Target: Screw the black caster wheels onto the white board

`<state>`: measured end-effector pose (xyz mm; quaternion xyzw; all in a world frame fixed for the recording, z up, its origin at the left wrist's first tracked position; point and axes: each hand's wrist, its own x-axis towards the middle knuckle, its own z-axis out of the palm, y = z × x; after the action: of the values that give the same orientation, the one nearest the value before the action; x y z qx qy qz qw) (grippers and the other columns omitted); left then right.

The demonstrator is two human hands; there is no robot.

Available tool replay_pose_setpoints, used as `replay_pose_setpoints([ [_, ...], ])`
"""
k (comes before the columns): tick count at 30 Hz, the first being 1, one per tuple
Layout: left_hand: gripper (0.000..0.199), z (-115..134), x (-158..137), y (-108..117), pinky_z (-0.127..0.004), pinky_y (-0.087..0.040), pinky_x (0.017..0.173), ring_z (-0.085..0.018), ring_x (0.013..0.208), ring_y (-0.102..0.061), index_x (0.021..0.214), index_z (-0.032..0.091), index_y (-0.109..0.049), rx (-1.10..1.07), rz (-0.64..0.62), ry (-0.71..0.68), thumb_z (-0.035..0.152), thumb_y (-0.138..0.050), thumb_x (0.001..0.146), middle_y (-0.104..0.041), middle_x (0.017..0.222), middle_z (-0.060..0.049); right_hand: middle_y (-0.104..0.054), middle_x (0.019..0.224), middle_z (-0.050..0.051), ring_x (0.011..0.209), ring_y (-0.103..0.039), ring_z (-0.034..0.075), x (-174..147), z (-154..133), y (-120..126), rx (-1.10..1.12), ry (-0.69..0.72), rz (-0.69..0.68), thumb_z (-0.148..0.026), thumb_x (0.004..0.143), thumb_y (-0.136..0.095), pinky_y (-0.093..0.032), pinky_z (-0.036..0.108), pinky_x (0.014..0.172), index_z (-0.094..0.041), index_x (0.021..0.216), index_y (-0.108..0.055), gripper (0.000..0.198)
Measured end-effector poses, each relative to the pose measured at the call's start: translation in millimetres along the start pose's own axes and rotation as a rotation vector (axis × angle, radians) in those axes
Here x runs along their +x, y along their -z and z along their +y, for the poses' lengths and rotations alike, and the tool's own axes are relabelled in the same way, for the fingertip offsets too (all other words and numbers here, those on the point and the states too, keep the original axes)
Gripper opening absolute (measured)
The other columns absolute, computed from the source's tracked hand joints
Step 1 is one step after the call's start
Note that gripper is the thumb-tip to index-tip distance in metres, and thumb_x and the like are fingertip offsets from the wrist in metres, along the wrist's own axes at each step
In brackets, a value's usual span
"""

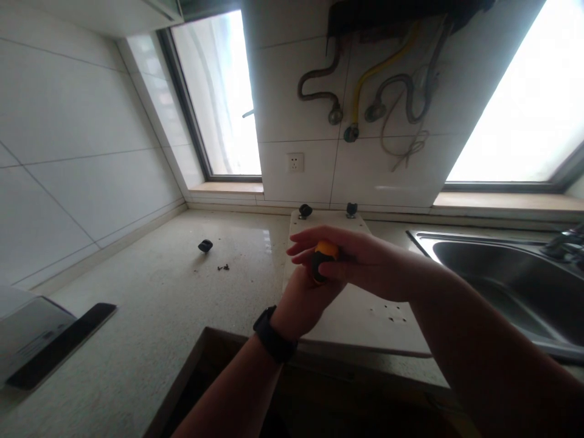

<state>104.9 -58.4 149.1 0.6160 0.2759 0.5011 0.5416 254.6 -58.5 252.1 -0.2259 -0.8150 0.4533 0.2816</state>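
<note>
My right hand [360, 261] is closed round the orange-and-black handle of a screwdriver [325, 258], its fingers reaching out to the left. The shaft and tip are hidden by my hands. Just below the handle is my left hand [305, 301], with a black watch [274, 334] on the wrist; it looks curled, but its fingers and what they grip are mostly hidden. Both hands are over a pale board [356, 316] lying on the counter. Two black casters, a left one [305, 211] and a right one [351, 210], stand at the board's far end. Several small holes show near its closer right corner.
A loose black caster [205, 246] and several small screws [223, 267] lie on the speckled counter [159, 274]. At right is a steel sink [497, 292]. A dark cutout [205, 377] opens in front. A white box-like thing with a dark strip [64, 347] is at left.
</note>
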Motion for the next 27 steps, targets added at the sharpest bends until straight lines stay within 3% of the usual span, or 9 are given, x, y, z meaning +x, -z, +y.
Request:
replay_pose_setpoints([
  [5, 0.028, -3.8, 7.4, 8.8, -0.021, -0.025, 0.046, -0.005, 0.049, -0.032, 0.072, 0.020, -0.045, -0.191, -0.119, 0.193, 0.028, -0.072, 0.075, -0.041, 0.060, 0.009, -0.075, 0.108, 0.004, 0.099, -0.072, 0.020, 3.8, -3.0, -6.1, -0.144, -0.046, 0.171, -0.031, 0.086, -0.075, -0.059, 0.034, 0.086, -0.024, 0.109, -0.069, 0.025],
  [10, 0.035, 6.0, 14.5, 14.2, -0.021, -0.022, 0.045, -0.004, 0.047, -0.026, 0.071, 0.021, -0.042, -0.277, -0.277, 0.278, 0.027, -0.077, 0.071, -0.036, 0.059, 0.010, -0.076, 0.098, 0.004, 0.091, -0.073, 0.024, 3.6, -3.0, -13.4, -0.262, -0.111, 0.359, -0.035, 0.079, -0.080, -0.058, 0.038, 0.083, -0.024, 0.104, -0.071, 0.029],
  [12, 0.028, 12.6, 11.4, 11.7, -0.021, -0.026, 0.047, -0.005, 0.050, -0.032, 0.072, 0.020, -0.047, -0.203, -0.253, 0.219, 0.028, -0.073, 0.076, -0.040, 0.061, 0.008, -0.076, 0.098, 0.003, 0.090, -0.073, 0.024, 1.8, -2.4, -14.3, -0.308, -0.143, 0.379, -0.036, 0.081, -0.079, -0.058, 0.038, 0.082, -0.026, 0.107, -0.071, 0.029],
  [16, 0.012, 21.6, -4.0, 1.4, -0.023, -0.041, 0.062, -0.013, 0.073, -0.053, 0.089, 0.017, -0.060, 0.078, -0.044, 0.020, 0.021, -0.068, 0.080, -0.059, 0.082, -0.001, -0.076, 0.099, 0.003, 0.089, -0.072, 0.023, -1.3, -7.1, -17.6, -0.453, -0.174, 0.405, -0.035, 0.083, -0.077, -0.055, 0.036, 0.081, -0.029, 0.113, -0.072, 0.031],
  [19, 0.016, 20.4, -8.2, -2.8, -0.023, -0.041, 0.060, -0.013, 0.072, -0.051, 0.088, 0.018, -0.057, 0.095, 0.040, 0.006, 0.020, -0.070, 0.079, -0.057, 0.079, 0.001, -0.077, 0.100, 0.001, 0.090, -0.071, 0.022, -1.3, -13.5, -20.3, -0.580, -0.151, 0.384, -0.037, 0.082, -0.079, -0.051, 0.035, 0.080, -0.032, 0.116, -0.072, 0.035],
  [24, 0.023, 22.0, 6.2, 3.2, -0.023, -0.043, 0.061, -0.012, 0.068, -0.048, 0.082, 0.019, -0.054, 0.162, -0.031, -0.034, 0.029, -0.075, 0.077, -0.054, 0.075, 0.003, -0.077, 0.097, -0.002, 0.088, -0.070, 0.020, -0.9, -20.5, -20.3, -0.635, -0.144, 0.377, -0.040, 0.081, -0.080, -0.048, 0.032, 0.075, -0.030, 0.109, -0.074, 0.031],
  [27, 0.020, 29.8, 13.8, 7.6, -0.022, -0.039, 0.054, -0.010, 0.059, -0.044, 0.077, 0.020, -0.050, 0.153, -0.139, 0.102, 0.024, -0.070, 0.077, -0.050, 0.067, 0.005, -0.076, 0.090, -0.001, 0.082, -0.069, 0.019, -1.1, -23.0, -21.4, -0.703, -0.193, 0.413, -0.044, 0.081, -0.079, -0.046, 0.032, 0.072, -0.028, 0.103, -0.075, 0.028],
])
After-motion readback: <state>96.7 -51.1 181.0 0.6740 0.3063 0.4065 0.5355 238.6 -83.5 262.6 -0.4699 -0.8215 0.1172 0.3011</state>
